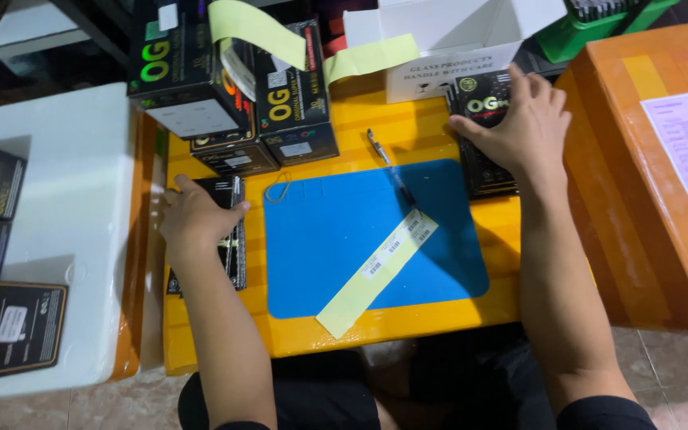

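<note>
Left hand: the left hand [195, 216] lies flat, fingers spread, palm down on a black box [228, 239] at the left edge of the yellow table [408, 318]; it pinches nothing.
Left box axis: long and flat, its length runs away from the person toward the stack [232, 87], one short end under the fingertips, the other near the wrist.
Right hand: the right hand [523, 123] rests open, fingers fanned, on a second black box [487, 135]; pressing down, not clasping.
Right box axis: its length also runs front to back, the far end tucked against the white carton [447, 48].
Hidden: the palms cover much of both box tops; whether the left hand lies on one box or several I cannot tell.
Look: both boxes are black with green and gold print and a pale sticker.
Between the hands: a blue mat [328, 255] with a yellow strip [376, 275] lying slantwise, and a pen [388, 163] pointing off toward the carton.
Beside the left wrist: a white foam lid [65, 199] carrying more black boxes, cut off by the frame.
</note>
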